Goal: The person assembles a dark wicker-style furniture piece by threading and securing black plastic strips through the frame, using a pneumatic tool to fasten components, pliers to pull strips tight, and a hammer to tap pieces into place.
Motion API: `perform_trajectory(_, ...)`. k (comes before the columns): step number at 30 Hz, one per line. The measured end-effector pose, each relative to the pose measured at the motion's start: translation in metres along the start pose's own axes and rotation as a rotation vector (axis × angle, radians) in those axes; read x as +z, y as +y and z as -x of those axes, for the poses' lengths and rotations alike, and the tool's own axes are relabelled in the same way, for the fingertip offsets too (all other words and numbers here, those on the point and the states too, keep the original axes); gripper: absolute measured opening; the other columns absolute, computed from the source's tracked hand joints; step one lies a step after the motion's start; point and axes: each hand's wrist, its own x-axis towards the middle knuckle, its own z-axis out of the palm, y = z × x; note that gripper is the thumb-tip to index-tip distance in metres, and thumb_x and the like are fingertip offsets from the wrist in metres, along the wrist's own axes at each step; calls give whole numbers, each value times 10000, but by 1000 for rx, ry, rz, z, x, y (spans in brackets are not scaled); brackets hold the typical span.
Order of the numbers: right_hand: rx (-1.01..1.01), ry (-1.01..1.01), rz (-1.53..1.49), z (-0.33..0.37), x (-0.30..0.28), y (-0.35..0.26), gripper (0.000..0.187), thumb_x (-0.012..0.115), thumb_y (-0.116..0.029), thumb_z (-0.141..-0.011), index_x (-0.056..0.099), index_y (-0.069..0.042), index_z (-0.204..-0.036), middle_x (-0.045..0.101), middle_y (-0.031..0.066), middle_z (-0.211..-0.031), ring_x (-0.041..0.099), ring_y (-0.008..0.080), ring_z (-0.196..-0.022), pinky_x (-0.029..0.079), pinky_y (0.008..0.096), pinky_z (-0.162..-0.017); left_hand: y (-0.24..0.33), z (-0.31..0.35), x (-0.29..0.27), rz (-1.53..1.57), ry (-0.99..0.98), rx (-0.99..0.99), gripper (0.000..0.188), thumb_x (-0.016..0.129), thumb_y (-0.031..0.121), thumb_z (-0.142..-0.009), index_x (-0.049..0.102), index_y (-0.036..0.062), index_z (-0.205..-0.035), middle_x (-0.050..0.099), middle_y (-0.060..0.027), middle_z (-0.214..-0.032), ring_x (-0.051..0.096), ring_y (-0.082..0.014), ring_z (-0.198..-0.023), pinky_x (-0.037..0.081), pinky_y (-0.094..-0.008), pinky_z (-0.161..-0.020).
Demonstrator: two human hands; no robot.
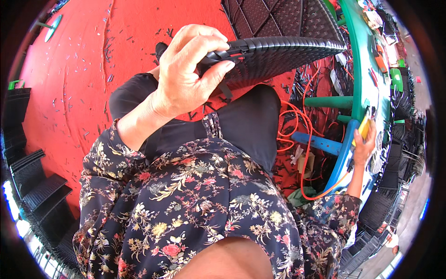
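My left hand (pixel 190 69) is closed around the corner of a black woven wicker panel (pixel 278 58), thumb below and fingers over the top. At that corner, loose black strips are bunched under the fingers. The panel stands tilted above my knees, its thick braided edge running off to the right. Over on the right, my right hand (pixel 364 142) is wrapped around a yellow-handled tool (pixel 361 133) at the table's edge. The tool's working end is too small to make out. An orange hose (pixel 309 139) runs up toward that wrist.
A green and blue table (pixel 355 69) along the right carries tools and scraps. Orange hose coils and a small cardboard box (pixel 305 165) lie beneath it. Black strip offcuts litter the red floor (pixel 69 93). Stacked black woven pieces (pixel 39 186) stand at left; more are beyond the table.
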Motion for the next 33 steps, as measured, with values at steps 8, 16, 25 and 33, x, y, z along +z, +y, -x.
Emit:
perform_trajectory(8,733,270,915,119,-148,186,918,639,-641,-722,492,40,-1321,556,273,-1260,522,395,-1186,367,443,-1023,-13,-11,-11,-92,-188,-70,271,735,44,-750,607,-8,-982,613,-99,-936,608,-194,-845,485,-284,-767)
perform_trajectory(16,903,48,1007,130,-122,141,941,518,-721,-761,455,-5,-1368,534,241,-1304,519,400,-1188,377,468,-1007,-19,2,-22,-175,-197,56,258,731,42,-724,620,16,-955,617,-96,-937,615,-222,-832,490,-307,-750)
perform_trajectory(25,130,28,175,36,-25,39,391,563,-98,-940,500,22,-1307,601,133,-1208,581,196,-1111,453,309,-941,-11,-1,-24,-431,-194,380,230,731,59,-634,638,87,-842,606,-35,-957,593,-225,-940,398,-386,-878)
perform_trajectory(33,-449,-388,-388,-7,177,-219,275,657,-78,-839,619,-25,-1106,647,89,-933,642,158,-824,507,267,-732,3,-13,-29,-457,-210,406,372,737,-46,-612,651,33,-966,615,-118,-1109,566,-321,-1063,447,-395,-903)
